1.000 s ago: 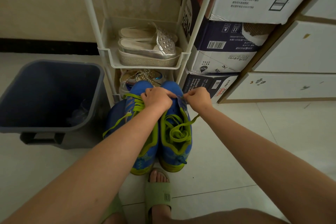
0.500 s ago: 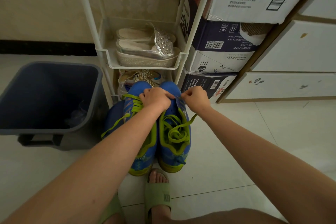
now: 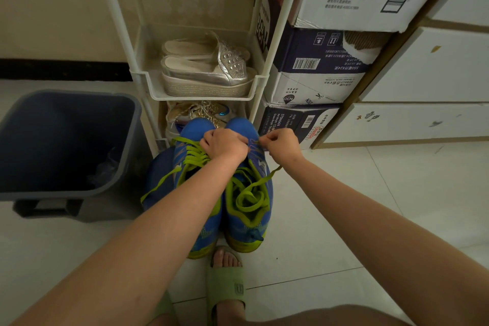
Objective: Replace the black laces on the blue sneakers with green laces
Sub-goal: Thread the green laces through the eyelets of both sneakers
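Two blue sneakers stand side by side on the floor, toes toward the shelf. The left sneaker (image 3: 189,156) has a green lace crossed through its eyelets. A loose green lace (image 3: 248,196) lies coiled in loops over the right sneaker (image 3: 246,222). My left hand (image 3: 223,145) is curled over the front of the right sneaker's lacing and grips it there. My right hand (image 3: 281,143) pinches the green lace near the toe-end eyelets, and the lace trails back under my wrist. No black lace shows.
A dark grey bin (image 3: 63,145) stands to the left. Behind the sneakers a white shelf rack (image 3: 203,87) holds silver sandals (image 3: 209,71). Stacked cardboard boxes (image 3: 317,74) and white drawers (image 3: 423,119) are to the right. My foot in a green slide (image 3: 227,283) is just behind the sneakers.
Both hands stay at the front eyelets of the right sneaker. My right hand has shifted slightly to the right, drawing the lace with it.
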